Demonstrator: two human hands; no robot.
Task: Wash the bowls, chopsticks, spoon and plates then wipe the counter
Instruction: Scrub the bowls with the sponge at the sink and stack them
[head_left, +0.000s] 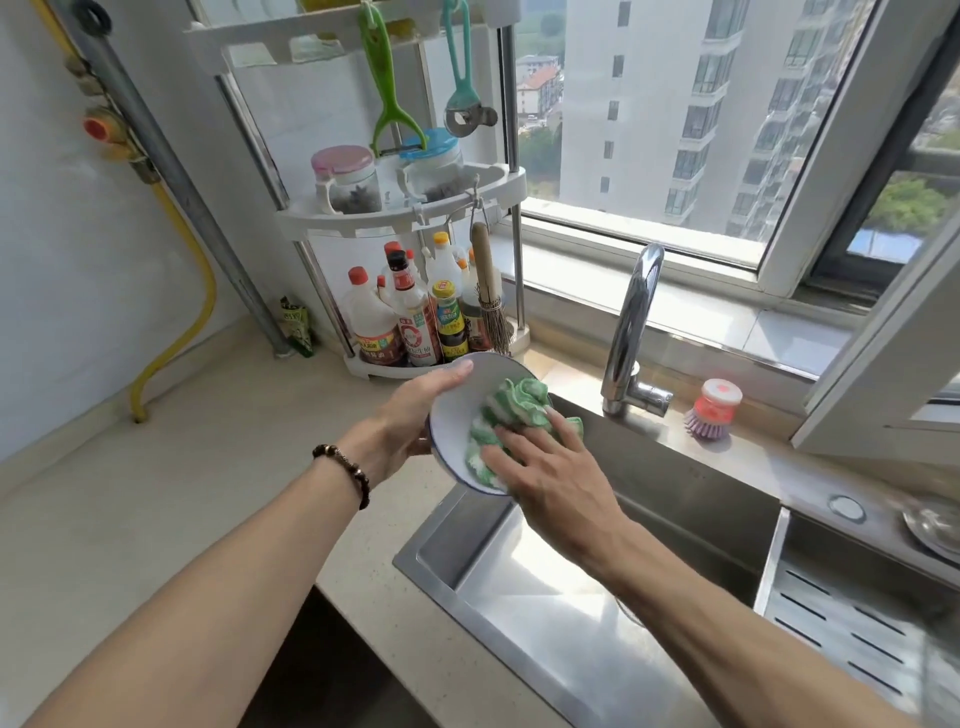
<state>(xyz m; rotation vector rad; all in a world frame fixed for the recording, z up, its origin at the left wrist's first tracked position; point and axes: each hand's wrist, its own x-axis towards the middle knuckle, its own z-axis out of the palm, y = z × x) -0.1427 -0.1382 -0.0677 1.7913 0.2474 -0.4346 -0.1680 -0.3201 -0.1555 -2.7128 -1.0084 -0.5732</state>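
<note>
Glossy bowl (457, 415), knitted cloth (498, 421), shiny steel sink (571, 597).

The left hand (415, 415) covers the bowl's (457, 415) outer wall and far left rim; its fingers behind the bowl are hidden. The cloth (511, 415) and right hand (550, 467) hide most of the bowl's inside. Both arms are cut off by the near edge. The rack's (405, 208) top shelf runs out of the far edge. Bottle (415, 322) labels are too small to read. At the right edge a metal dish (935, 525) is blurred and cut off. The sink's (519, 597) near part leaves the picture.
</note>
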